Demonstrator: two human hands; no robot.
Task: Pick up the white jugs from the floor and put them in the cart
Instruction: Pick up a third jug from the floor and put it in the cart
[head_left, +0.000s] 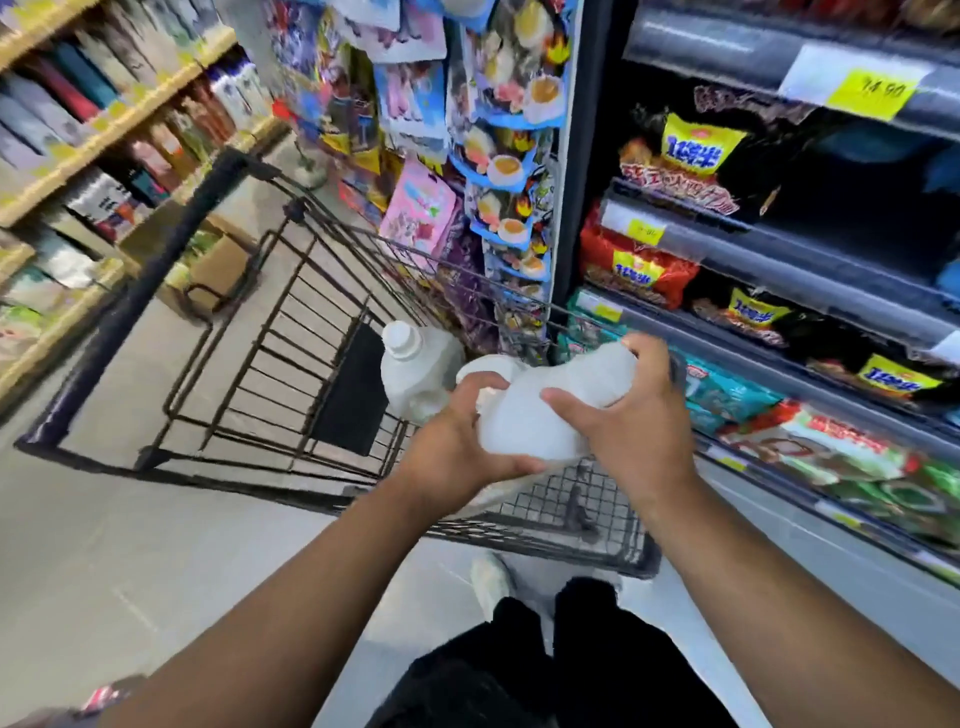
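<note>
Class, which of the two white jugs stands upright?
The capped jug inside the cart; the other jug lies tilted between the left hand and right hand.

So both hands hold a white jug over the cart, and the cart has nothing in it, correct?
Not quite. The head view shows the left hand and right hand holding a white jug over the cart, but the cart is not empty: a second white jug stands upright inside it.

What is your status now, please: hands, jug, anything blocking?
Left hand and right hand both grip white jug, tilted over cart. Second jug already upright inside. Nothing in the way.
</note>
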